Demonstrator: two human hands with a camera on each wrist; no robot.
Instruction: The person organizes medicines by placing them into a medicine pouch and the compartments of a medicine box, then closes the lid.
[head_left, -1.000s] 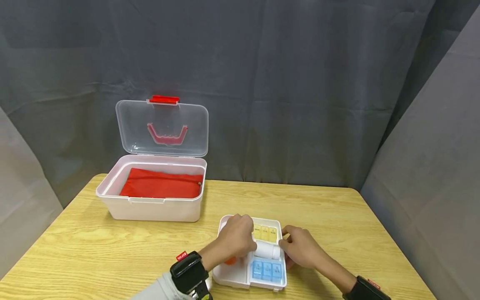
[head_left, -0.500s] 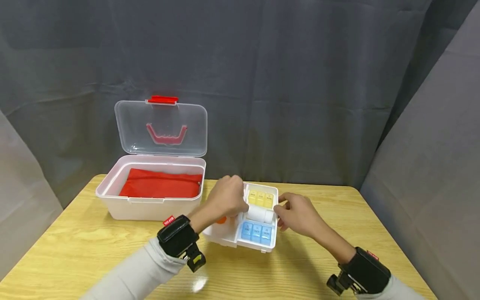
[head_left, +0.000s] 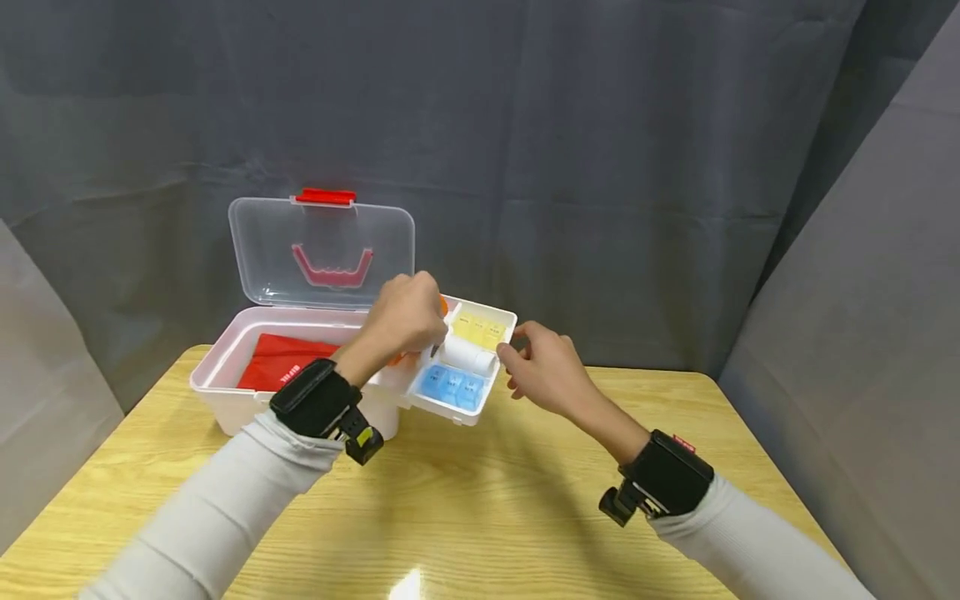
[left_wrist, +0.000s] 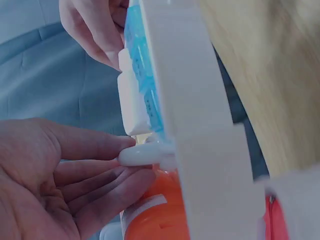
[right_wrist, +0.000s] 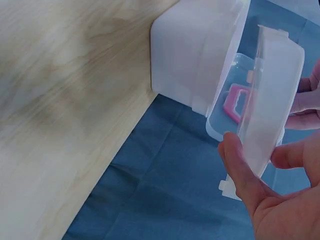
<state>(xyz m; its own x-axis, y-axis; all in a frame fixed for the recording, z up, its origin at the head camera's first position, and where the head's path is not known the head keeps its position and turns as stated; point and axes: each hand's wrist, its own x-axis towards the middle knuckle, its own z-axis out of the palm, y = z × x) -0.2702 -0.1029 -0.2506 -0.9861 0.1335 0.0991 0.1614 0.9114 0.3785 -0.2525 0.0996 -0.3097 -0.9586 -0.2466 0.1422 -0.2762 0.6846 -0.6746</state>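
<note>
A white tray is in the air, tilted, its left part over the right side of the white plastic box. My left hand pinches the white handle in the tray's middle. At its right rim, my right hand grips the tray between thumb and fingers. Inside the tray lie a yellow pill organizer, a white bottle and a blue pill organizer. An orange pill bottle shows beneath my left fingers. Part of a red pouch in the box is hidden by my left arm.
The box's clear lid, with a red latch and a pink-red handle, stands raised at the back. Wood-grain table extends below and right. Grey cloth hangs behind the table.
Both hands have lifted the tray off the table and carried it up and left to the box. The box and its raised lid have stayed in place.
</note>
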